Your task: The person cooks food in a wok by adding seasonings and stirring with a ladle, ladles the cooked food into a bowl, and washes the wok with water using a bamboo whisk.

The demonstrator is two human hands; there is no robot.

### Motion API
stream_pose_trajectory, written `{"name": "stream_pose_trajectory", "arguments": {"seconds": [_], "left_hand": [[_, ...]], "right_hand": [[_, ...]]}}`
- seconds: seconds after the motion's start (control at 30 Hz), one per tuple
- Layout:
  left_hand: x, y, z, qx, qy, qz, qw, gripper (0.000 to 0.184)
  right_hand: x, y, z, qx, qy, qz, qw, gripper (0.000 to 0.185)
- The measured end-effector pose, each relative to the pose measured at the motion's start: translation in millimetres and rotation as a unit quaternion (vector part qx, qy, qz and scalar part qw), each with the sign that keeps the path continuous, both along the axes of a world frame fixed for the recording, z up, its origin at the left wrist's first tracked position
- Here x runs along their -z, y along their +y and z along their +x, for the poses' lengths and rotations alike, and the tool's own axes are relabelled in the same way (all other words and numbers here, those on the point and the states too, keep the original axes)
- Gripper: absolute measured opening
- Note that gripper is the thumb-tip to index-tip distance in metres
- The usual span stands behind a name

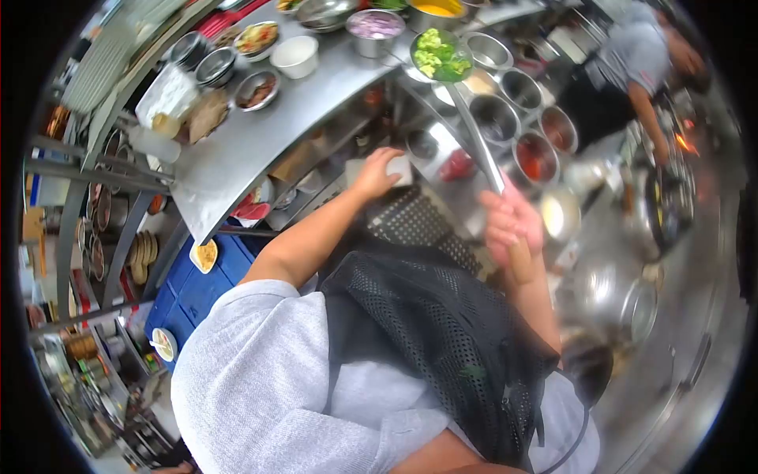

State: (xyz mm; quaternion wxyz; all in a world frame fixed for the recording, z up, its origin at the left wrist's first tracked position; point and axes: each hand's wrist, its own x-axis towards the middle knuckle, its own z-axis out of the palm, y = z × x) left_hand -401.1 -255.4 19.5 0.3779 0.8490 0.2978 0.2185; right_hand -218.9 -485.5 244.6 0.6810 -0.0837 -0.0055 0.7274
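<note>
My right hand (pixel 512 221) is closed around the long metal handle of a ladle (pixel 476 136). The ladle's bowl, at the far end, carries green broccoli florets (pixel 440 57) and is near the counter's edge. To the left, my left hand (pixel 379 172) has its fingers curled around a small white squarish thing (pixel 402 171), whose kind I cannot make out. Below that hand lies a dark perforated surface (pixel 410 215). Beside the ladle handle are several metal pots, one with red sauce (pixel 537 158).
A steel counter (pixel 316 103) holds a white bowl (pixel 295 57), a bowl of chopped purple onion (pixel 375 30) and a bowl of meat (pixel 257 91). At right, a co-worker (pixel 632 63) reaches toward a wok (pixel 667 197) near a flame. Blue bins (pixel 185 288) stand at left.
</note>
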Motion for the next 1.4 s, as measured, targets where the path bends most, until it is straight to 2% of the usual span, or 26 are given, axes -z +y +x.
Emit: {"name": "stream_pose_trajectory", "arguments": {"seconds": [0.07,0.17,0.23,0.3,0.33,0.37,0.43,0.47,0.5,0.57,0.63,0.67,0.7,0.77,0.8,0.83,0.9,0.97,1.0,1.03,1.07,1.17,1.23,1.3,1.33,1.4], "left_hand": [[-1.8,56.1,-44.3,-0.047,-0.019,0.034,0.998,0.053],[6.4,151.9,-97.6,-0.237,-0.011,-0.014,0.971,0.048],[7.7,213.7,-134.1,-0.338,-0.116,0.005,0.934,0.043],[5.4,269.4,-174.9,-0.430,-0.150,0.056,0.889,0.042],[1.8,287.6,-191.0,-0.484,-0.170,0.051,0.857,0.041],[-0.8,304.9,-203.6,-0.535,-0.191,0.045,0.822,0.041],[15.7,339.5,-226.3,-0.611,-0.132,0.027,0.780,0.036],[29.5,349.3,-232.2,-0.648,-0.099,0.016,0.755,0.034],[21.0,346.7,-232.7,-0.614,-0.109,-0.124,0.772,0.034],[-16.5,337.4,-233.0,-0.514,-0.125,-0.393,0.752,0.033],[-7.0,340.4,-236.3,-0.490,-0.114,-0.368,0.782,0.024],[-5.7,342.9,-242.2,-0.471,-0.105,-0.367,0.795,0.022],[-4.4,342.4,-247.6,-0.451,-0.094,-0.366,0.808,0.021],[-33.3,337.7,-255.4,-0.426,-0.072,-0.306,0.848,0.020],[-56.8,333.2,-256.4,-0.410,-0.075,-0.321,0.850,0.021],[-81.6,332.3,-253.5,-0.391,-0.076,-0.336,0.853,0.022],[-114.4,343.7,-230.3,-0.327,-0.085,-0.317,0.886,0.019],[-138.2,351.2,-185.4,-0.249,-0.092,-0.305,0.915,0.017],[-149.7,349.3,-146.6,-0.199,-0.094,-0.302,0.928,0.015],[-154.5,346.9,-104.6,-0.137,-0.098,-0.300,0.939,0.014],[-146.8,347.9,-68.4,-0.078,-0.084,-0.299,0.947,0.013],[-133.5,306.2,55.7,0.104,-0.073,-0.330,0.935,0.012],[-124.9,246.4,122.3,0.199,-0.055,-0.362,0.909,0.010],[-128.3,165.2,180.6,0.276,-0.011,-0.389,0.879,0.007],[-114.1,135.6,206.2,0.326,0.022,-0.400,0.856,0.006],[-104.0,57.1,240.3,0.412,0.046,-0.431,0.802,0.008]], "right_hand": [[11.8,77.7,-5.0,-0.045,0.027,0.003,0.999,0.042],[9.6,194.4,-14.0,-0.095,0.007,0.019,0.995,0.036],[2.6,263.1,-19.6,-0.098,-0.078,0.023,0.992,0.037],[11.9,326.7,-21.4,-0.088,-0.207,0.045,0.973,0.046],[14.3,352.7,-27.2,-0.078,-0.308,0.005,0.948,0.062],[25.0,376.2,-35.2,-0.050,-0.454,-0.040,0.889,0.075],[43.9,408.0,-64.3,-0.032,-0.671,-0.127,0.730,0.081],[52.5,422.1,-55.3,-0.054,-0.706,-0.123,0.695,0.082],[63.7,435.0,-42.0,-0.077,-0.738,-0.121,0.659,0.083],[99.7,443.4,-32.8,-0.060,-0.860,-0.125,0.491,0.082],[117.5,439.3,-41.2,0.003,-0.942,-0.131,0.308,0.081],[122.2,438.7,-39.7,-0.008,-0.921,-0.162,0.355,0.080],[125.2,436.6,-38.1,0.021,-0.919,-0.117,0.376,0.080],[130.1,428.4,-27.5,0.086,-0.908,-0.033,0.409,0.081],[82.2,417.9,-33.5,-0.062,-0.786,-0.128,0.601,0.080],[85.8,406.4,-33.4,-0.042,-0.732,-0.132,0.667,0.079],[93.7,369.5,-35.9,0.017,-0.709,-0.128,0.693,0.077],[90.9,319.5,-32.0,0.067,-0.569,-0.133,0.809,0.065],[83.5,289.0,-23.7,0.060,-0.468,-0.096,0.876,0.061],[74.1,254.4,-14.8,0.066,-0.366,-0.051,0.927,0.058],[75.5,217.1,-8.2,0.090,-0.298,-0.016,0.950,0.056],[57.7,101.6,-20.4,0.187,-0.255,-0.056,0.947,0.057],[52.2,24.3,-53.5,0.301,-0.249,-0.083,0.917,0.063],[52.2,-38.8,-102.7,0.471,-0.267,-0.141,0.829,0.060],[46.5,-65.6,-129.8,0.541,-0.272,-0.181,0.775,0.058],[29.1,-112.7,-188.3,0.646,-0.250,-0.262,0.672,0.056]]}}
